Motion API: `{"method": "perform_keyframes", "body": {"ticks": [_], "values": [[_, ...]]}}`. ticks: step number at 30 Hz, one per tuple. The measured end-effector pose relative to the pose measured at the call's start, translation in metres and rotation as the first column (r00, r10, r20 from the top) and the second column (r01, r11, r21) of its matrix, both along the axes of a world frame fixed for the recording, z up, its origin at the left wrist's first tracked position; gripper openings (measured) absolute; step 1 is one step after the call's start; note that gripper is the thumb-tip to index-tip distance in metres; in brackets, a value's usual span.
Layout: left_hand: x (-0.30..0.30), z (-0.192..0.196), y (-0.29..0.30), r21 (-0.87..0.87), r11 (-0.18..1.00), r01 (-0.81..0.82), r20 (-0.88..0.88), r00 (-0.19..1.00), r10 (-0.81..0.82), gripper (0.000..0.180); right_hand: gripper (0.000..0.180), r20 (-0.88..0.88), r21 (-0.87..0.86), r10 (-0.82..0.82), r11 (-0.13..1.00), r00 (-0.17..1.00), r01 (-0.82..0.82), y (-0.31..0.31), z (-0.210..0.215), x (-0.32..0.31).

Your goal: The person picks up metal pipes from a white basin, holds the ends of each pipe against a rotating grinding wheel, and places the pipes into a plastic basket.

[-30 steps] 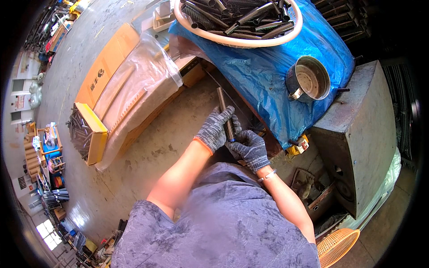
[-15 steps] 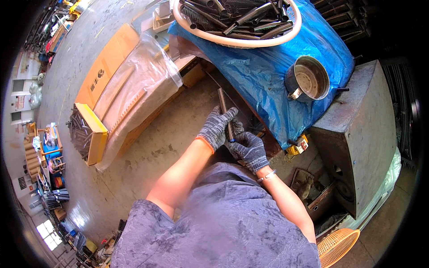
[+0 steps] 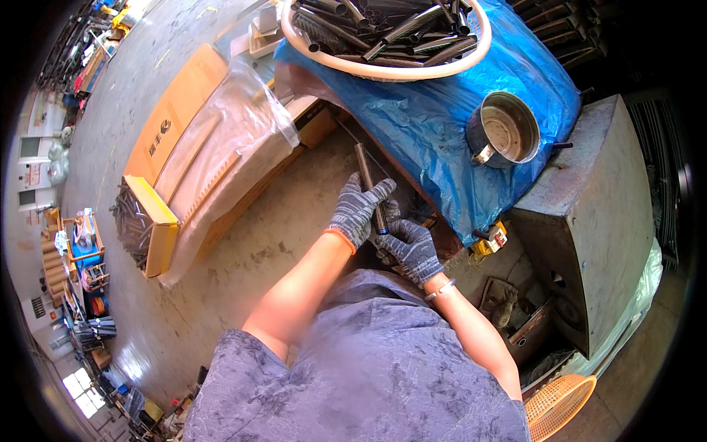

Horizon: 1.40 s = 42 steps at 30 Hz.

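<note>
Gloved fingers [image 3: 378,193] around dark tube [image 3: 364,166], basket [image 3: 390,73] of tubes [image 3: 406,29], metal pot [image 3: 508,131]

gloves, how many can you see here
2: one gray glove on the left hand, which holds a dark tube; another on the right hand, by the tube's lower end. Background clutter may hide more.

Two hands [image 3: 359,211] [image 3: 414,252], one held tube [image 3: 364,166]

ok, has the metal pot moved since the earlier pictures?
No: the metal pot sits at the same place on the blue sheet, judged against the metal box.
</note>
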<state>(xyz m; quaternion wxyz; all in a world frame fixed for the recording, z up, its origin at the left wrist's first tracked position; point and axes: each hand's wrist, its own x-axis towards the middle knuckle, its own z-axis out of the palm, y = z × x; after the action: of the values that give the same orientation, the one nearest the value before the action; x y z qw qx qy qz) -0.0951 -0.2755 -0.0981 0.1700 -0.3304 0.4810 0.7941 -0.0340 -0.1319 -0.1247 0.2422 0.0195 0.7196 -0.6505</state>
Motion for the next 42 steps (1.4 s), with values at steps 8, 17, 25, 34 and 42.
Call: {"method": "perform_keyframes", "body": {"ticks": [8,17,25,34,42], "values": [[0.002,-0.002,0.007,-0.033,0.999,-0.032,-0.029,0.999,0.031,0.043,0.022,0.341,-0.185,-0.039,0.977,0.939,0.108,-0.003,0.004,-0.006],[-0.023,-0.001,-0.035,0.109,0.932,-0.347,-0.076,0.932,0.355,0.029,0.034,0.451,-0.152,-0.049,0.980,0.891,0.130,0.008,0.037,-0.031],[0.001,0.020,-0.043,0.128,0.965,0.230,-0.112,0.970,-0.217,0.042,0.039,-0.126,0.135,-0.229,0.960,0.965,0.245,0.005,0.024,-0.115],[0.003,0.026,-0.012,-0.474,0.480,0.739,-0.152,0.468,-0.870,0.032,0.034,-0.606,0.692,0.434,0.702,0.667,0.171,0.070,0.063,-0.011],[0.006,0.055,0.113,0.023,0.630,0.776,-0.415,0.581,-0.700,0.032,0.023,-0.598,0.532,-0.372,0.478,0.710,0.699,0.169,0.071,0.139]]}}
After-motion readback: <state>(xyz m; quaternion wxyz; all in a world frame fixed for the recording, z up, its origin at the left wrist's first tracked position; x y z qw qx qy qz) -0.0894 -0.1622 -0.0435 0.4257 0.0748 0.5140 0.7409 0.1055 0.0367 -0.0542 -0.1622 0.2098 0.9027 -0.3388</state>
